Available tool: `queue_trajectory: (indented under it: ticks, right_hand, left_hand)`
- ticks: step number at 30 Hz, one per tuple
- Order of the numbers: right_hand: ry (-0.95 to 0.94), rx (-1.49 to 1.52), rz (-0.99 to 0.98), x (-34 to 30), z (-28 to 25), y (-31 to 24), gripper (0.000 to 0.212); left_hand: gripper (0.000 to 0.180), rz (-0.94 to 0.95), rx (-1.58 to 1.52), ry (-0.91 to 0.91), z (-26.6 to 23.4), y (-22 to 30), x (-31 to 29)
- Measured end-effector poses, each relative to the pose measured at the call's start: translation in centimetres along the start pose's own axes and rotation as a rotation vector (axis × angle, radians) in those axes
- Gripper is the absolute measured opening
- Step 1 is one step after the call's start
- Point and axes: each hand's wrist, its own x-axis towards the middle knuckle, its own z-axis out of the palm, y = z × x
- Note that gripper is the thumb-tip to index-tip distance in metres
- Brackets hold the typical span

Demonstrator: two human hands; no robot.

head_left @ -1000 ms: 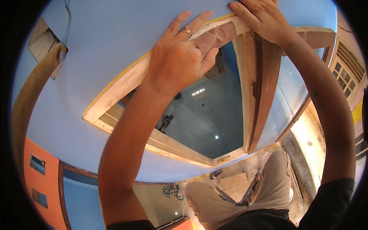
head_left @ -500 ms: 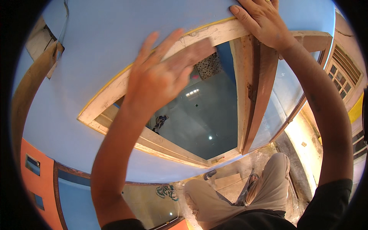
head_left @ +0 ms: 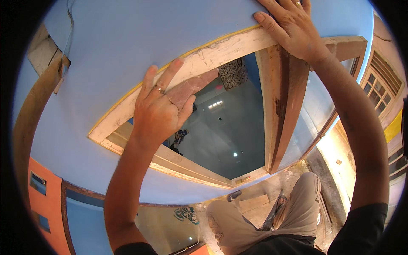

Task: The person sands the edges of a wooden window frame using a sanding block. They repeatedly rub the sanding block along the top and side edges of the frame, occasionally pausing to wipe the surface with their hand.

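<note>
My left hand (head_left: 156,111) grips a sheet of reddish-brown sandpaper (head_left: 193,87) against the top rail of the pale wooden window frame (head_left: 229,47). Two of its fingers stretch over the rail, one wearing a ring, and the thumb sits below the sheet. The sandpaper's far end juts past the rail's inner edge over the opening. My right hand (head_left: 293,30) lies flat with fingers apart on the blue wall (head_left: 127,38), over the frame's upper right corner. Some of its fingertips are cut off by the picture's top edge. A brown window sash (head_left: 291,106) with glass hangs swung outward beneath it.
Through the opening a glossy tiled floor (head_left: 229,131) shows, with a speckled panel (head_left: 233,73). A wooden post (head_left: 36,106) and hanging cable (head_left: 69,29) are at left. Below are my knees (head_left: 297,199) and a plank (head_left: 253,202) on the ground. An orange wall (head_left: 46,199) stands lower left.
My left hand has slid left and slightly down along the top rail with the sandpaper, baring more of the wood on the right. My right hand has hardly moved.
</note>
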Motion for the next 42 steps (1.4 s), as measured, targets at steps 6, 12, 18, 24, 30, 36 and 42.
queue_trajectory:
  ticks: [6, 12, 18, 24, 30, 36, 42]
  right_hand:
    - [0.012, 0.019, 0.006, 0.2, 0.1, 0.0, 0.061]
    - [0.0, -0.04, 0.013, -0.1, 0.2, 0.3, 0.061]
    - [0.023, 0.014, 0.016, 0.1, 0.2, -0.2, 0.061]
    - [0.003, 0.029, 0.032, 0.0, -0.2, 0.1, 0.062]
    - [-0.008, 0.052, 0.033, 0.4, -0.4, -0.1, 0.063]
    - [-0.01, 0.063, 0.025, 0.0, 0.0, 0.5, 0.064]
    - [-0.006, 0.077, 0.038, 0.3, -0.7, 0.3, 0.064]
  left_hand:
    - [0.032, -0.041, -0.203, 0.113, 1.9, 2.7, 6.0]
    - [0.035, -0.033, -0.007, -0.056, -0.7, 0.8, 2.6]
    - [0.033, -0.034, -0.128, 0.172, 0.7, 2.6, 5.4]
    - [0.038, -0.107, 0.016, 0.03, -1.1, 1.6, 2.1]
    - [0.037, -0.062, -0.171, 0.175, 0.9, 3.1, 5.9]
    - [0.038, -0.106, -0.007, 0.02, -1.4, 1.5, 1.8]
    - [0.037, -0.089, -0.131, 0.107, -0.6, 2.8, 5.3]
